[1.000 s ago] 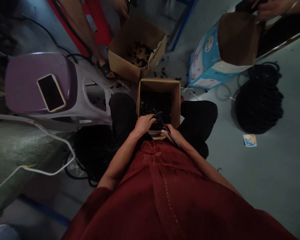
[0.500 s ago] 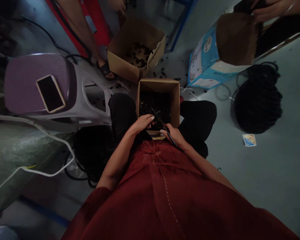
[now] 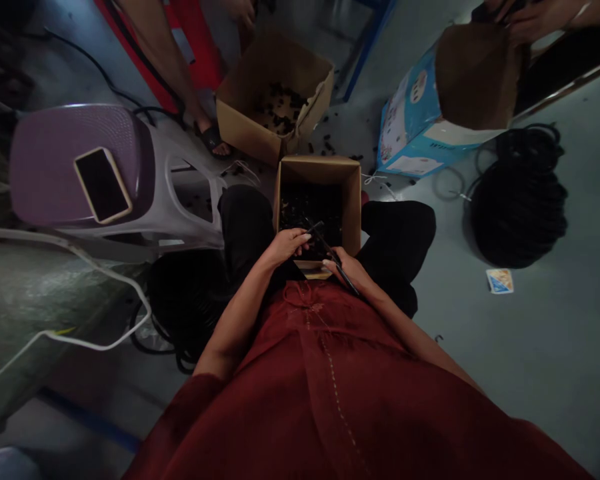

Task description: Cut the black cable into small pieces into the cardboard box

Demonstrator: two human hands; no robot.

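Between my knees stands an open cardboard box [image 3: 351, 200] with many small dark pieces [image 3: 300, 200] inside. My left hand [image 3: 289, 245] is over the box's near left part, its fingers pinching a small black piece [image 3: 314, 227]. At the near right edge, my right hand [image 3: 347, 268] is wrapped round a long, thin dark tool [image 3: 336, 257], which looks like scissors or tweezers. The tool's tip points up and left, close to the black piece. Whether they touch is too dark to tell.
Another cardboard box [image 3: 245, 130] with dark pieces sits beyond, a blue box [image 3: 415, 127] at right. A phone [image 3: 103, 185] lies on a purple stool [image 3: 40, 167]. Black coiled cord [image 3: 517, 213] rests on the floor. Other people's hands [image 3: 535, 23] show at the top.
The black piece at my left fingertips now shows more clearly, angled up to the right. My hands have barely moved; the whole view has shifted slightly.
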